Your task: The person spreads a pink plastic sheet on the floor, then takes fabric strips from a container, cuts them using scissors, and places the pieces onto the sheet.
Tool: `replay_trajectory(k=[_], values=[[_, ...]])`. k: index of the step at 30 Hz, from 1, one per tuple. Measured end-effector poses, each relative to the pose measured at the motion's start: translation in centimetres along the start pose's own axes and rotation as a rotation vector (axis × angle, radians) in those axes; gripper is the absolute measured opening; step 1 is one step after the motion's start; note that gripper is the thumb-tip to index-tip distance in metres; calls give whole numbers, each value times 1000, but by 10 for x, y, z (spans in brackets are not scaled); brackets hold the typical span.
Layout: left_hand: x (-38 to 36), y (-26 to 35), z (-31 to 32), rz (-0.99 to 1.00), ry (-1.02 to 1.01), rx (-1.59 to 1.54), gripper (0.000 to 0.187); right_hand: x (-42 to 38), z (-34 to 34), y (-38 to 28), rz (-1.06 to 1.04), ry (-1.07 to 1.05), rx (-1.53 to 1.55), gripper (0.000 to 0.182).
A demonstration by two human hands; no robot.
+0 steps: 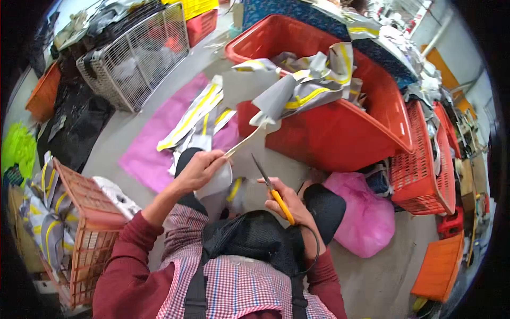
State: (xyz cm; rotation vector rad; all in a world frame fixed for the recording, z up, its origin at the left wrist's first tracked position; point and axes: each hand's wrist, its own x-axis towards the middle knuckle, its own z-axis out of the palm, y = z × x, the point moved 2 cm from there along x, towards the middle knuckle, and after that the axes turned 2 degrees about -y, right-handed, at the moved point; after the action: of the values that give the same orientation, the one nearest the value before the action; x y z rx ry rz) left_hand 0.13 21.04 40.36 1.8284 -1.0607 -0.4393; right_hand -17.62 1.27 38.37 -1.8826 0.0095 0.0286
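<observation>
My left hand [202,169] pinches the end of a narrow pale strip [245,142], which runs up to grey fabric pieces with yellow stripes [311,95]. Those pieces hang over the near rim of a large red bin [329,133]. In my right hand [292,204] are scissors [276,195] with orange handles, their blades pointing up and left, apart from the strip. More striped pieces [194,119] lie beyond my left hand on a pink sheet [143,151]. A pale piece hangs below my left hand.
An orange-red crate [95,234] holding striped pieces stands at the left, a white wire basket [141,58] at the upper left. A pink bag [364,218] lies right of my knee, near a red crate [419,170]. An orange container [438,268] sits lower right.
</observation>
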Motion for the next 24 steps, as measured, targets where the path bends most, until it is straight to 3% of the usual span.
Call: replay_trajectory(k=[3, 6, 13, 15, 18, 20, 22, 24], values=[[-4, 15, -7, 5, 18, -59, 25, 13, 8, 1, 13, -27, -184, 57], [-2, 19, -8, -71, -30, -148, 24, 14, 8, -10, 39, -59, -189, 56], [2, 15, 3, -32, -87, -219, 25, 29, 7, -19, 14, -38, -242, 54], [1, 12, 4, -35, -95, -228, 25, 33, 9, -23, 43, -16, -194, 40], [6, 1, 6, -58, -155, -211, 24, 35, 8, -10, 96, 21, -87, 37], [13, -3, 8, -57, -66, -173, 21, 31, 4, 9, 149, 44, -100, 42], [25, -23, 15, -62, -64, -57, 21, 19, -3, 24, 22, 189, -172, 43], [43, -37, 28, 61, 90, 52, 22, 4, -10, 23, 53, 220, -181, 47]])
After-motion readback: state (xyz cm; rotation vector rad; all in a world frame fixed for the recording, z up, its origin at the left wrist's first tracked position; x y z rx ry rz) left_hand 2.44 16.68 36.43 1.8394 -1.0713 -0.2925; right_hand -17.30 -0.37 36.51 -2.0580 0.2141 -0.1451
